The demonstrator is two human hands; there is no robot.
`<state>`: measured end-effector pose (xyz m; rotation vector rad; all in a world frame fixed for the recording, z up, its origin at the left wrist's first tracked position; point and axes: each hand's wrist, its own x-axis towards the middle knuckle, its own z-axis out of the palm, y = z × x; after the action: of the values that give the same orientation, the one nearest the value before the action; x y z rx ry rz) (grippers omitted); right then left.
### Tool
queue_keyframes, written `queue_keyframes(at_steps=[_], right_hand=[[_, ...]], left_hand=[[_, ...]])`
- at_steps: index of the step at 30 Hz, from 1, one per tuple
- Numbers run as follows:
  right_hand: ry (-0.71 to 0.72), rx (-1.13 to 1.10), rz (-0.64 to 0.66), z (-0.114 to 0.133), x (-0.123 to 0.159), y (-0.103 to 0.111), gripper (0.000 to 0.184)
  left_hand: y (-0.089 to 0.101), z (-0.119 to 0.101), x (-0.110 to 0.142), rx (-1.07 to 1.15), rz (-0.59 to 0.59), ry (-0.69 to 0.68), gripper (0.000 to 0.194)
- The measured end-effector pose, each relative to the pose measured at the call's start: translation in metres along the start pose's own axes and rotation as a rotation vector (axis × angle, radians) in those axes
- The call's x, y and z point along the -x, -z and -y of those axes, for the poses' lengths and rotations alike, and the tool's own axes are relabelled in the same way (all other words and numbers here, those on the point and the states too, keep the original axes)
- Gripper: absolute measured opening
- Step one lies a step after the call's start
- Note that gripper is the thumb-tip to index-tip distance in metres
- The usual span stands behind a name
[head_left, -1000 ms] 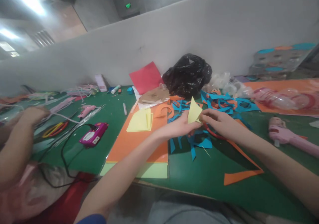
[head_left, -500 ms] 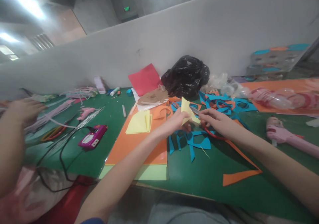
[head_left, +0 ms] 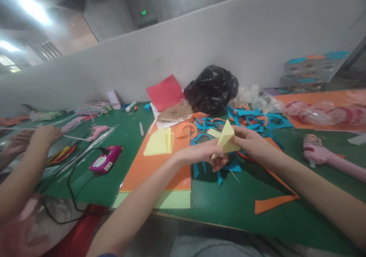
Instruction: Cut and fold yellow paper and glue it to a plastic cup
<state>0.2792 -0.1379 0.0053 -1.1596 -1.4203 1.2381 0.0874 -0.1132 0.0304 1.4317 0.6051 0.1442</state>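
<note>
A folded piece of yellow paper (head_left: 227,138) is held up over the green table between both hands. My left hand (head_left: 210,153) pinches its lower left side, fingers curled beneath. My right hand (head_left: 248,139) is closed at the paper's right edge. Red-handled scissors (head_left: 245,157) show under the right palm; their blades are mostly hidden behind the paper. A small yellow scrap (head_left: 214,132) lies just beyond the paper, among blue paper offcuts (head_left: 248,119).
Folded yellow sheets (head_left: 157,142) lie on orange paper (head_left: 160,173) to the left. A black plastic bag (head_left: 211,89) stands behind. Pink glue gun (head_left: 323,154) rests at right. A co-worker's hands (head_left: 47,135) work at far left near a purple box (head_left: 105,160) with a cable.
The yellow paper has moved slightly right and turned, and the right fingers now touch it. A yellow scrap now lies behind it. The scissor blades, visible before, are now mostly hidden.
</note>
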Motion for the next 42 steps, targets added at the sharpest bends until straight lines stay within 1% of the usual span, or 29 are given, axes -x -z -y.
queue_keyframes(at_steps=[2, 3, 7, 9, 11, 13, 16, 19, 22, 24, 27, 31, 34, 37, 39, 42], right_hand=[[-0.043, -0.069, -0.004, 0.0, 0.001, 0.001, 0.051], [-0.053, -0.092, -0.012, -0.001, 0.001, 0.001, 0.05], [-0.042, -0.124, -0.038, -0.006, 0.0, 0.004, 0.047], [-0.037, -0.137, -0.049, -0.009, -0.001, 0.004, 0.047], [-0.038, -0.145, -0.058, -0.011, 0.0, 0.004, 0.045], [-0.045, -0.163, -0.058, -0.012, 0.0, 0.003, 0.044], [-0.056, -0.209, -0.055, -0.011, 0.0, 0.003, 0.045], [-0.066, -0.304, -0.026, -0.007, -0.001, 0.002, 0.042], [-0.084, -0.432, 0.001, -0.001, -0.001, 0.001, 0.037], [-0.099, -0.477, 0.006, 0.002, -0.001, 0.001, 0.036], [-0.098, -0.48, 0.011, 0.001, -0.001, 0.002, 0.035], [-0.036, -0.385, -0.056, -0.01, -0.004, 0.005, 0.035], [-0.006, -0.3, -0.097, -0.013, -0.006, 0.003, 0.045], [-0.002, -0.157, -0.13, -0.006, -0.003, -0.001, 0.054], [0.013, -0.062, -0.158, 0.0, -0.001, -0.003, 0.055], [0.015, 0.019, -0.186, 0.003, 0.002, -0.004, 0.052]], left_hand=[[-0.002, 0.0, 0.0, 0.022, -0.022, 0.0, 0.03], [-0.003, 0.0, -0.001, 0.033, -0.057, -0.012, 0.032], [-0.005, 0.004, -0.007, -0.021, -0.327, -0.09, 0.041], [-0.004, 0.006, -0.011, -0.091, -0.449, -0.178, 0.039], [-0.001, 0.008, -0.013, -0.136, -0.543, -0.284, 0.034], [0.003, 0.008, -0.013, -0.147, -0.602, -0.332, 0.032], [0.008, 0.008, -0.012, -0.116, -0.602, -0.319, 0.037], [0.011, 0.008, -0.011, -0.081, -0.598, -0.323, 0.041], [0.012, 0.01, -0.014, 0.017, -0.599, -0.347, 0.044], [0.013, 0.01, -0.015, 0.09, -0.592, -0.376, 0.048], [0.013, 0.011, -0.017, 0.139, -0.59, -0.395, 0.054], [0.015, 0.009, -0.016, 0.143, -0.653, -0.413, 0.053], [0.018, 0.004, -0.013, 0.064, -0.692, -0.434, 0.048], [0.019, -0.009, -0.003, -0.144, -0.784, -0.406, 0.037], [0.02, -0.022, 0.012, -0.294, -0.864, -0.395, 0.03], [0.021, -0.043, 0.048, -0.435, -0.968, -0.428, 0.023]])
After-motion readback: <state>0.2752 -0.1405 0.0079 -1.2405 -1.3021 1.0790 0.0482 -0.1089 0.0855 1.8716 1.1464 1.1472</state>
